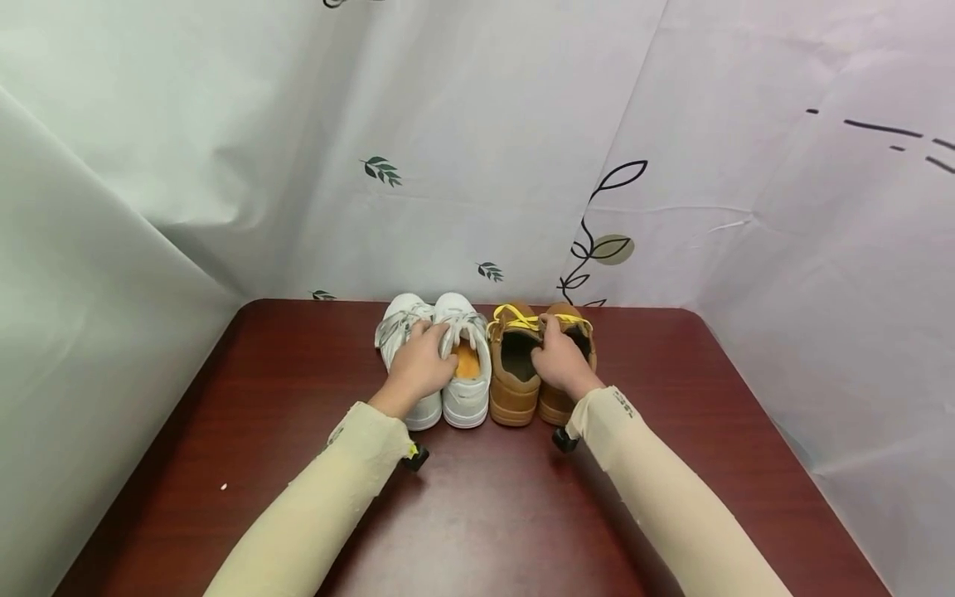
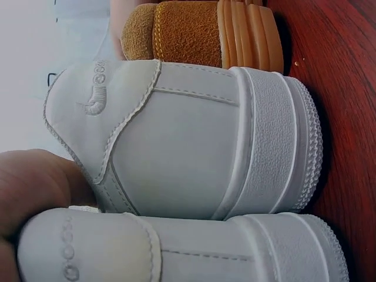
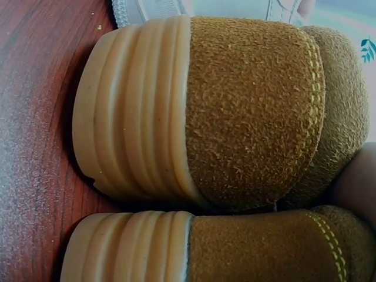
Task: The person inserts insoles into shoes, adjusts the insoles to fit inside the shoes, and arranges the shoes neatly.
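A pair of white sneakers stands side by side at the table's back, toes to the wall. My left hand [image 1: 421, 365] reaches over the left white sneaker [image 1: 403, 315] and pinches the adjoining sides of the pair. Its thumb dips into the right white sneaker [image 1: 466, 402], which shows an orange insole. Just right of them is a pair of brown suede shoes with yellow laces. Over these my right hand [image 1: 563, 361] grips the adjoining sides of the left brown shoe [image 1: 513, 398] and the right brown shoe [image 1: 554, 406]. In both wrist views the heels show close up.
The dark red wooden table [image 1: 261, 398] has rounded back corners. White cloth [image 1: 477, 149] with leaf prints hangs behind it and on both sides. A tiny pale speck [image 1: 224, 487] lies on the table's left part.
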Demonstrator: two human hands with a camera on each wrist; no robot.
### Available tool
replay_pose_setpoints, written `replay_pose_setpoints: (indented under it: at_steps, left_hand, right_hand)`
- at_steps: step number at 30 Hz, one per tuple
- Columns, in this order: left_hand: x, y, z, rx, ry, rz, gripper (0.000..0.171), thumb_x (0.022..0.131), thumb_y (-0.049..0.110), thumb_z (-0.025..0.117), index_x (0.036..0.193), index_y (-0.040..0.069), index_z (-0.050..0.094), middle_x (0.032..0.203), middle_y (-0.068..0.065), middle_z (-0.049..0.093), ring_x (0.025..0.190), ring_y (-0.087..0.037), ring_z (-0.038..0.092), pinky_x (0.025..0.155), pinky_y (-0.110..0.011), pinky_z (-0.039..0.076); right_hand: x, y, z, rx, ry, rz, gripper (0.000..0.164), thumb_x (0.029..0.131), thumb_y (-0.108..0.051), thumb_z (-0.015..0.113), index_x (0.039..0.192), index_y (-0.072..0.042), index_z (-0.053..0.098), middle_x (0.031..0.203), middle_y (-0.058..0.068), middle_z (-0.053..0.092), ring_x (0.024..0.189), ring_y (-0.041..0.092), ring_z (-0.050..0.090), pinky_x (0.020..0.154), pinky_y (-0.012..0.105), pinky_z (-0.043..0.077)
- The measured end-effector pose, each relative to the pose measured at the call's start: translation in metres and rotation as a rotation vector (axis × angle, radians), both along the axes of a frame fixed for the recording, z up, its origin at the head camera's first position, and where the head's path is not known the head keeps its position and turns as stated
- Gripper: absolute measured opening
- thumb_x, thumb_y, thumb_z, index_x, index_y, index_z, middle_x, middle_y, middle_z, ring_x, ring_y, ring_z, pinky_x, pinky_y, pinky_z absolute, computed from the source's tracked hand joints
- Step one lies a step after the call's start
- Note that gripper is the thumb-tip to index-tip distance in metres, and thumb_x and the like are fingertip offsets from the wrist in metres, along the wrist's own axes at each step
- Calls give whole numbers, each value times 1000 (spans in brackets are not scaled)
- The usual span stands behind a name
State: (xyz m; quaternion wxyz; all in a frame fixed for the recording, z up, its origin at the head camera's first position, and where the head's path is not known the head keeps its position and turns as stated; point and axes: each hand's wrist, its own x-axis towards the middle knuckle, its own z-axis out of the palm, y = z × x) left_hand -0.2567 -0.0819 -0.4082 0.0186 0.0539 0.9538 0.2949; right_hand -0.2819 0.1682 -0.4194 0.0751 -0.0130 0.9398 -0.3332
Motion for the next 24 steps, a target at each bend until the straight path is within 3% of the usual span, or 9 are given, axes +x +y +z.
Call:
replay_pose_setpoints:
  at_steps: [4, 7, 11, 16, 19, 24]
  left_hand:
    - [1, -3, -1, 18, 2, 11, 62, 93, 33, 58, 152, 16, 44, 159, -14, 31, 114, -40, 61, 89, -53, 50]
    - [2, -3, 0, -10, 43, 7, 60, 93, 34, 53, 150, 14, 47, 158, -13, 35, 126, -39, 56, 97, -54, 47]
    - [4, 2, 6, -100, 130, -10, 57, 96, 37, 48, 147, 13, 50, 152, -9, 48, 127, -38, 56, 96, -56, 49]
    - [10, -6, 12, -153, 239, -14, 50, 96, 38, 49, 139, 14, 57, 132, -9, 65, 104, -37, 67, 76, -55, 54]
    - [12, -24, 13, -108, 334, -35, 46, 95, 35, 51, 135, 15, 61, 128, -8, 66, 102, -34, 67, 76, -53, 55]
    - [10, -73, 10, 52, 420, -79, 46, 101, 35, 51, 138, 10, 60, 136, -13, 61, 125, -35, 56, 102, -54, 44]
  right_hand:
    - [2, -2, 2, 20, -6, -27, 66, 100, -22, 45, 158, -16, 13, 85, 13, 64, 47, 19, 46, 49, 34, 43]
    - [3, -5, 5, 54, 0, -24, 67, 100, -25, 46, 158, -16, 13, 92, 15, 66, 48, 20, 47, 49, 34, 42]
    - [5, -7, 12, 137, 26, -11, 72, 100, -30, 47, 159, -12, 8, 74, 11, 61, 46, 21, 48, 47, 34, 40]
    - [11, -7, 19, 202, 59, -8, 81, 99, -34, 47, 160, -12, -2, 63, 8, 57, 45, 23, 50, 43, 35, 39]
    - [18, 1, 23, 263, 157, -1, 73, 98, -35, 47, 160, -14, 14, 74, 9, 63, 52, 24, 55, 48, 38, 42]
    - [23, 34, 31, 223, 378, 26, 51, 96, -31, 51, 145, -17, 48, 100, 7, 67, 77, 24, 60, 69, 44, 49]
